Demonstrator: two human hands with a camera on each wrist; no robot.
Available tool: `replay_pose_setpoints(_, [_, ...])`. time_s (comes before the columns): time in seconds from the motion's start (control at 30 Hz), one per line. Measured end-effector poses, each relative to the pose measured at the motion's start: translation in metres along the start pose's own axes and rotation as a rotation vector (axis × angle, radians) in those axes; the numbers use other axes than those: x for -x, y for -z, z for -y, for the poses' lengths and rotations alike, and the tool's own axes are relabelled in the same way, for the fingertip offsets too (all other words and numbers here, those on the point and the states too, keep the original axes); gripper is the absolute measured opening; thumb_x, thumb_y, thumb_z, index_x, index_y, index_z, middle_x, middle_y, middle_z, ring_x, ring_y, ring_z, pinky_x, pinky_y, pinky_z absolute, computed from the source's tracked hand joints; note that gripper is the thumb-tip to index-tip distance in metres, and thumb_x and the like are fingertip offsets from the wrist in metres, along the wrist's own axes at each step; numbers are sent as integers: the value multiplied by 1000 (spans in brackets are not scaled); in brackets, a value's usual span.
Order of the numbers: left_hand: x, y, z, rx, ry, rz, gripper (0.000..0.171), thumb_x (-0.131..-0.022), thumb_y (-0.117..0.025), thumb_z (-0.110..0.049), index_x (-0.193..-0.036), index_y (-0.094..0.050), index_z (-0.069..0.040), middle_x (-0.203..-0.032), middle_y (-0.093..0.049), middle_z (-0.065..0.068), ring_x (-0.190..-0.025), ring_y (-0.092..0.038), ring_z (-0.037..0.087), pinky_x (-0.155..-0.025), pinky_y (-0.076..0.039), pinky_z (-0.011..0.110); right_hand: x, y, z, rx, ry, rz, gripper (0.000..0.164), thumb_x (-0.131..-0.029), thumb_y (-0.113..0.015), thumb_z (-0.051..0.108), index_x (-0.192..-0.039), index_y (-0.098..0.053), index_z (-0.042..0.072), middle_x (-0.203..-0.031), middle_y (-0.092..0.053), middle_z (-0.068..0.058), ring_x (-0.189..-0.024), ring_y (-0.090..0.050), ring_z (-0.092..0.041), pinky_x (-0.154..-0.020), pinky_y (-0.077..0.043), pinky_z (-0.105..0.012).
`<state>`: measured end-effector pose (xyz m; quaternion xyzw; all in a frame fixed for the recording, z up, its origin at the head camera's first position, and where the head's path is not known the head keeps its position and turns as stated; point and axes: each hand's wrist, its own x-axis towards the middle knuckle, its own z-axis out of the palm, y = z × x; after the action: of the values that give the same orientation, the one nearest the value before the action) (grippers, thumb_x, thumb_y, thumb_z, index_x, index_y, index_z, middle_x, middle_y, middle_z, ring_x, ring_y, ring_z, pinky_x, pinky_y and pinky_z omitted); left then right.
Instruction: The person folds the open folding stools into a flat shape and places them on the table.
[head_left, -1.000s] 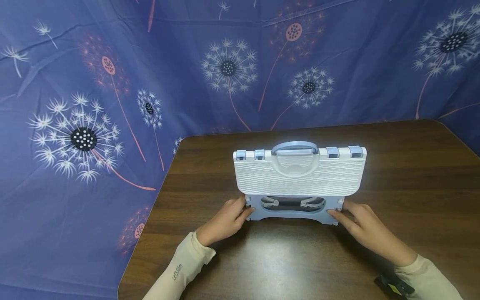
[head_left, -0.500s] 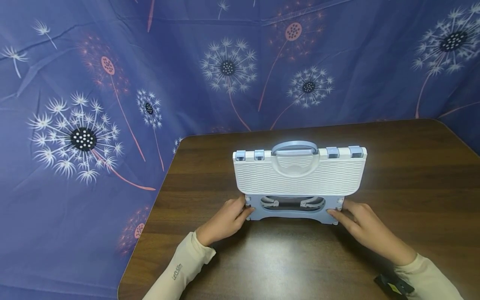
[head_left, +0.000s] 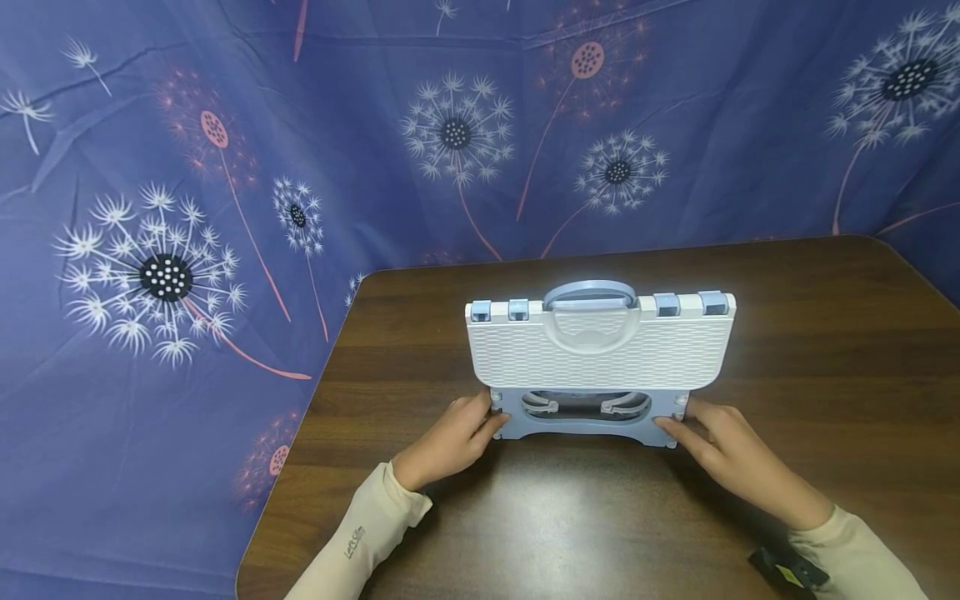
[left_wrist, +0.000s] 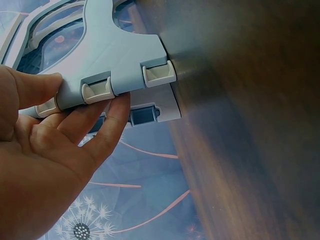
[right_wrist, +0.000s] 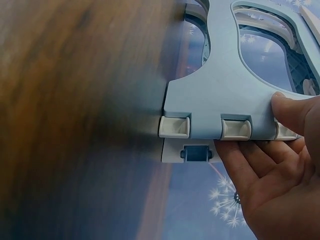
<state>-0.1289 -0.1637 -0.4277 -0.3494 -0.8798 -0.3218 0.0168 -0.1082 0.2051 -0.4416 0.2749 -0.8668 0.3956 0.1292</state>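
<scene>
A folding step stool (head_left: 592,358) stands upright on the wooden table, its white textured top hanging down in front and its light blue carry handle (head_left: 589,288) uppermost. Below the top shows a light blue leg panel (head_left: 585,430) with an oval cutout. My left hand (head_left: 452,439) grips the left edge of this panel, thumb in front and fingers behind. At the opposite edge my right hand (head_left: 738,458) holds it the same way. White hinge tabs (left_wrist: 98,90) line the panel's edge beside the left fingers; a similar hinge tab (right_wrist: 236,129) shows by the right fingers.
The brown wooden table (head_left: 840,350) extends around the stool, with a far edge close to a blue dandelion-patterned cloth (head_left: 337,150). A small black device (head_left: 787,575) is at the right wrist, by the cuff.
</scene>
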Motion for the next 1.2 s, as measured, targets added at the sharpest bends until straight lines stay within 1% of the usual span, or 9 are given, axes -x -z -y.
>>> replay_pose_setpoints(0.17, [0, 0, 0, 8, 14, 6, 5, -103, -54, -12, -107, -52, -8, -73, -42, -8, -63, -39, 4, -55, -35, 19, 0, 0, 0, -2, 4, 1, 17, -90, -69, -3, -94, -65, 12, -76, -63, 7, -67, -50, -1, -56, -43, -18])
replay_pose_setpoints(0.33, [0, 0, -1, 14, 24, 12, 9, -104, -54, -11, -112, -52, -8, -73, -42, -8, -63, -39, 4, -55, -35, 19, 0, 0, -1, -3, 20, -5, 20, -89, -70, -5, -95, -64, 14, -76, -62, 7, -67, -50, -1, -57, -42, -16])
replay_pose_setpoints(0.57, [0, 0, -1, 4, 9, 5, 5, -104, -53, -13, -105, -52, -8, -73, -41, -8, -63, -39, 4, -56, -34, 18, 0, 0, -1, 8, 21, -9, 21, -89, -70, -5, -96, -65, 14, -77, -64, 8, -68, -50, -1, -59, -42, -16])
replay_pose_setpoints(0.7, [-1, 1, 0, 5, -1, 1, 6, -104, -54, -12, -108, -52, -8, -73, -42, -7, -63, -39, 4, -56, -35, 18, -1, 1, 0, 5, 20, -5, 21, -89, -70, -4, -96, -64, 14, -76, -62, 7, -68, -50, -1, -58, -42, -16])
replay_pose_setpoints(0.9, [0, 1, 0, 3, 7, 9, 6, -104, -54, -12, -107, -51, -8, -73, -42, -7, -62, -39, 4, -55, -35, 19, -1, 0, 1, -9, 16, 2, 20, -89, -70, -4, -96, -63, 14, -74, -61, 6, -67, -49, -1, -56, -41, -17])
replay_pose_setpoints(1.2, [0, 0, 0, -8, -16, -9, 5, -103, -55, -11, -104, -51, -8, -72, -42, -8, -62, -40, 4, -55, -36, 19, 0, 0, -1, 0, 7, 2, 20, -89, -70, -4, -98, -65, 13, -77, -64, 7, -67, -51, -1, -57, -42, -17])
